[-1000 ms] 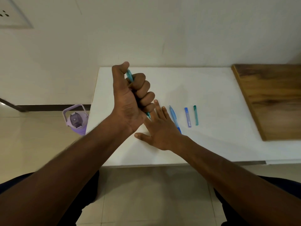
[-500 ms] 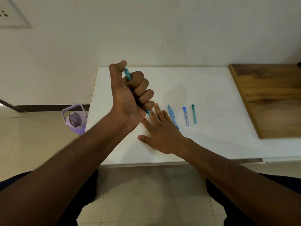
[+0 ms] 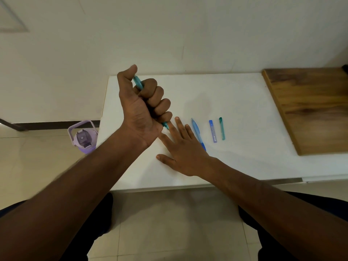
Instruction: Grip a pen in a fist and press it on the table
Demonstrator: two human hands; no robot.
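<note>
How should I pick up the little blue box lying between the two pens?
Pinch the little blue box across its two long edges near the middle, coming straight down from above. It lies flat on the white table, thin and narrow, with a gap to the blue pen on one side and the teal piece on the other, probably enough for fingertips.

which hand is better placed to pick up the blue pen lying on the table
Right. The right hand lies open and flat on the table, touching the blue pen. The left hand is raised, gripping the teal pen.
</note>
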